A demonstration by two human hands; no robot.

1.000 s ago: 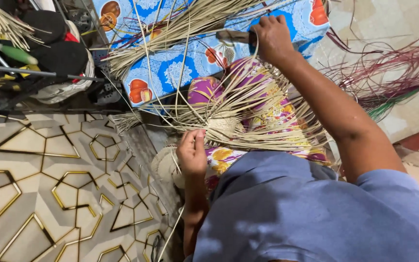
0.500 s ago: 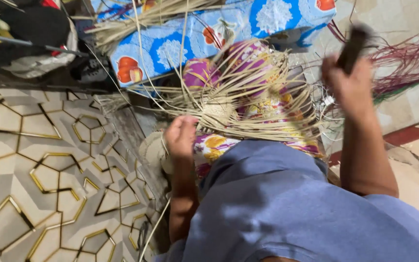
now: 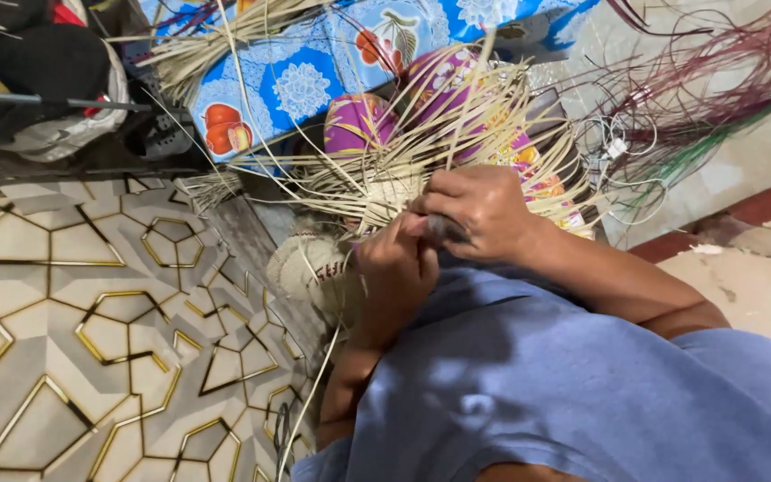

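A half-woven piece of pale straw strips (image 3: 403,174) rests on my lap, its loose ends fanning out in all directions. My left hand (image 3: 396,268) pinches the strips at the near edge of the woven centre. My right hand (image 3: 475,214) is closed around a small dark tool, and its fingers press against the same spot, touching the left hand. A round woven piece (image 3: 307,265) lies just left of my left hand. My blue shirt hides the lower part of the work.
A blue flowered cloth (image 3: 314,71) carries a bundle of loose straw (image 3: 216,40) at the top. Dark red and green strands (image 3: 716,89) and thin white cords lie on the right. Patterned tiles (image 3: 91,312) cover the floor on the left; dark bags sit top left.
My right hand, raised out to the right with the dark tool, has come down onto the weaving beside my left hand. The view has moved closer.
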